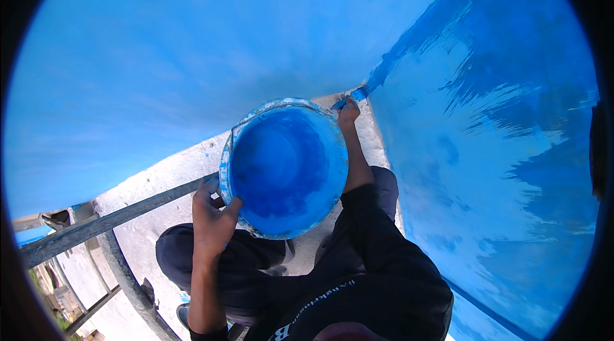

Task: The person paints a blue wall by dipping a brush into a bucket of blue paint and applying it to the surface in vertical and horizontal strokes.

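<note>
My left hand (214, 216) grips the rim of a round paint bucket (339, 175) at its lower left side, thumb over the edge. Deep blue paint coats the bucket's inside, and its rim is crusted with dried paint. Beyond the bucket to the right, my right hand (348, 113) is closed around a paintbrush (358, 93). The bristles are blue and press into the corner where the right wall (422, 143) meets the light blue wall (192, 53). Darker blue strokes cover parts of the right wall and run up the corner.
A dark metal bar (128, 209) runs from the left edge to beside the bucket. A curved metal post (131, 277) stands below it. My bent knees are over a pale, paint-speckled floor (185, 165). Buildings and greenery show far down at the lower left.
</note>
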Demonstrator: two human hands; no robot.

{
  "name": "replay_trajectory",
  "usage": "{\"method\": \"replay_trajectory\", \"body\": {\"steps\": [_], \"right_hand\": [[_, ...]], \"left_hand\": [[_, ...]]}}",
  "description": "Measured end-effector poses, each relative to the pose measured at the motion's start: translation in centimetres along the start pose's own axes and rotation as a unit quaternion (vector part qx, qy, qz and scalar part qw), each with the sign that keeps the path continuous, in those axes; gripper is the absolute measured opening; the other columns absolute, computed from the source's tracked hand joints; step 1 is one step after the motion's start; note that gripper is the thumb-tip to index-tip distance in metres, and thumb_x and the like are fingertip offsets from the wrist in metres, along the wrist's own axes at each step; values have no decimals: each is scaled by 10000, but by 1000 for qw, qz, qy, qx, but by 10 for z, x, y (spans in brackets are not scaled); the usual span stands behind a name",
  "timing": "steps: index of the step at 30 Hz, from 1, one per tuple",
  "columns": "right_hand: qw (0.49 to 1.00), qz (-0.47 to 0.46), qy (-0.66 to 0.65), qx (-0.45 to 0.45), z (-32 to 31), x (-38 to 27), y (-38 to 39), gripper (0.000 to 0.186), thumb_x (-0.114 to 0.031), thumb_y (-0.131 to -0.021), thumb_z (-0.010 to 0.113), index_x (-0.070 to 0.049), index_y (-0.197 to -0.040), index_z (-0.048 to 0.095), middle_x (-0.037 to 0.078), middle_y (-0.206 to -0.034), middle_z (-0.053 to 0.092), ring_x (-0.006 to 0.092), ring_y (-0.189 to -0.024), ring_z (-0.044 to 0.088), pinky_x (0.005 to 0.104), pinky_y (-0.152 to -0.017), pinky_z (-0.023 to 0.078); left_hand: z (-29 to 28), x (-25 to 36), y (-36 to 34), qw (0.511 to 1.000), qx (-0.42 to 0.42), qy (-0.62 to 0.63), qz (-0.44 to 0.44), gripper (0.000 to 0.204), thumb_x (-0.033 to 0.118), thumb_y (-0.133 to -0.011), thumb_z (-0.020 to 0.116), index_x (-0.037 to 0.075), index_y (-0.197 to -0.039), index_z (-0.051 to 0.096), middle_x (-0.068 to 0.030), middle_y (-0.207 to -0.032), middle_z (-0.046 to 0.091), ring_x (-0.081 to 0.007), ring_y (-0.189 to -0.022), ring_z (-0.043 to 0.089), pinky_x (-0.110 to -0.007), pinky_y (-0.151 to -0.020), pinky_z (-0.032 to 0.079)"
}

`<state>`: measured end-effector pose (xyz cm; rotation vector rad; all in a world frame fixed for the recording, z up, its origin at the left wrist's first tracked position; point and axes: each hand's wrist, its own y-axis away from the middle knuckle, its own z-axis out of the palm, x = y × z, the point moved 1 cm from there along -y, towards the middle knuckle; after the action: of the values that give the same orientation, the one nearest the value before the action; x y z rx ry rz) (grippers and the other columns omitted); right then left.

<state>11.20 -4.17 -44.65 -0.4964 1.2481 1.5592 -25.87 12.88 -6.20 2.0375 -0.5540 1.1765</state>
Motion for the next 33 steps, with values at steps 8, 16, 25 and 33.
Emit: {"method": "replay_trajectory", "body": {"steps": [8,16,25,33], "right_hand": [[982,93,-126,-102,-20,-20,-58,404,-206,-1061,434,73,-1353,436,189,-1156,627,220,-830,588,323,-567,451],[950,-277,29,-139,54,-67,51,301,-278,-1041,503,0,-1148,545,102,-1009,652,193,-889,628,340,-693,509],[996,45,-71,5,3,-13,9,340,-150,-1027,487,77,-1280,492,180,-1062,647,223,-831,653,361,-654,535],[991,-45,-125,13,53,-84,40,320,-212,-1060,438,41,-1231,535,130,-1008,654,162,-763,609,304,-526,423]], "left_hand": [[3,7,-2,999,-27,35,25,269,-59,-781,648,-77,-1049,626,-118,-1033,603,-177,-858,652,-269,-702,540],[2,8,5,999,-10,6,37,253,-56,-790,641,-55,-1042,616,-81,-813,689,-96,-625,616,-216,-562,455],[3,7,6,999,-8,32,34,262,-68,-777,652,-78,-1038,629,-109,-1048,600,-172,-877,664,-269,-726,548],[0,9,7,1000,-9,1,12,241,-62,-775,650,-67,-1015,635,-87,-971,629,-138,-841,647,-247,-675,514]]}}
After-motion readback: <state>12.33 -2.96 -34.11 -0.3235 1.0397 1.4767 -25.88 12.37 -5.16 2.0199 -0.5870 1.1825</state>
